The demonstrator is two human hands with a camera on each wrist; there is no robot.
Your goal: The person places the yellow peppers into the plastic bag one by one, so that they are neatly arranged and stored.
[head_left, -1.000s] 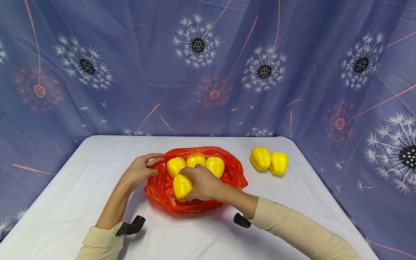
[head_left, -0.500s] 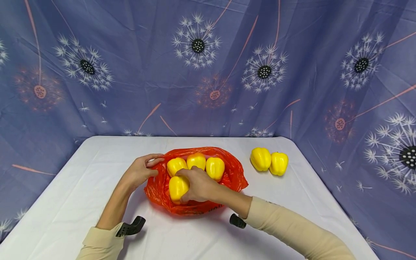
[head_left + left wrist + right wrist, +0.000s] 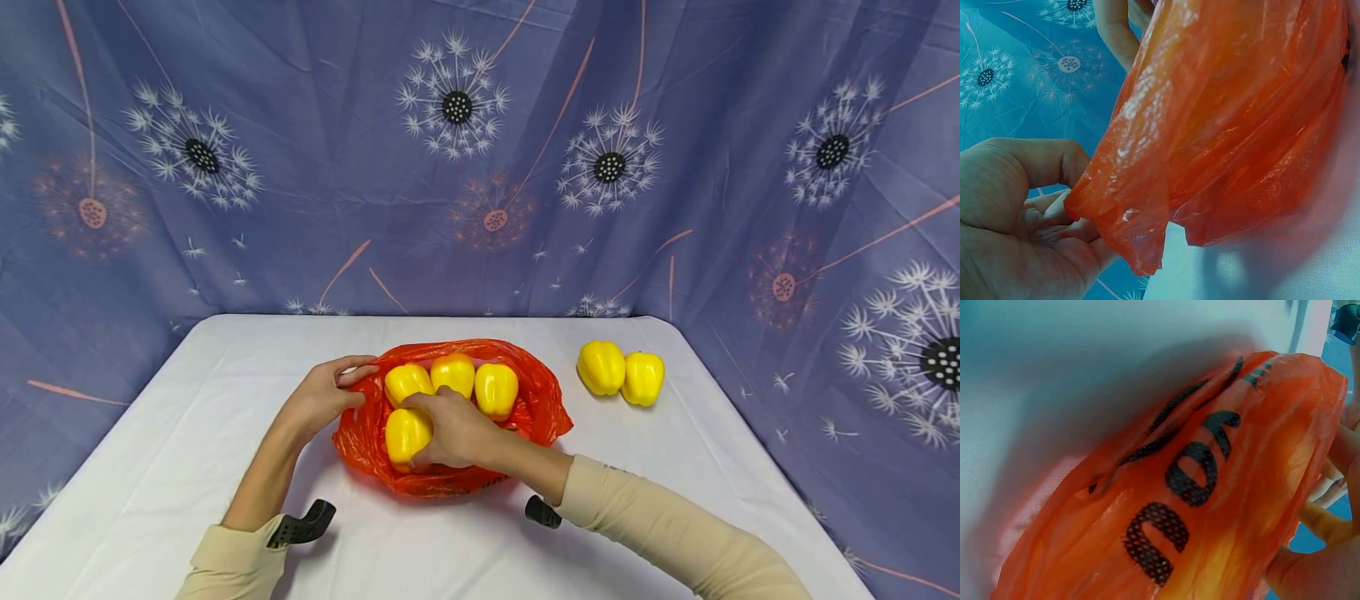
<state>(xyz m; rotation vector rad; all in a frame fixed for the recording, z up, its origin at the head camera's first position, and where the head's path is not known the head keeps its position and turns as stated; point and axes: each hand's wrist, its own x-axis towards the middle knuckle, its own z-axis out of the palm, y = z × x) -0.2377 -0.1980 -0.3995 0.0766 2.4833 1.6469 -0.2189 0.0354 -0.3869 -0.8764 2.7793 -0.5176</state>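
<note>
A: Nearest item?
B: One yellow pepper (image 3: 407,435), which lay front left inside the red bag (image 3: 360,446), grasped by the right hand (image 3: 453,429).
A: Left hand (image 3: 322,396)?
B: Pinched the bag's left rim.
A: Farther back?
B: Three more peppers (image 3: 452,375) sat behind, bagged; the loose pair (image 3: 602,367) stood right, on the white table (image 3: 150,467). Dandelion-print curtain (image 3: 315,125) hung beyond.

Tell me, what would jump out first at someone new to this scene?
Probably the red plastic bag in mid-table, its wide mouth showing four yellow bell peppers. The left hand holds its left edge, and the right hand holds the nearest pepper. Next, perhaps, come two loose yellow bell peppers on the white tablecloth to the bag's right, and the purple-blue dandelion-print curtain behind.
</note>
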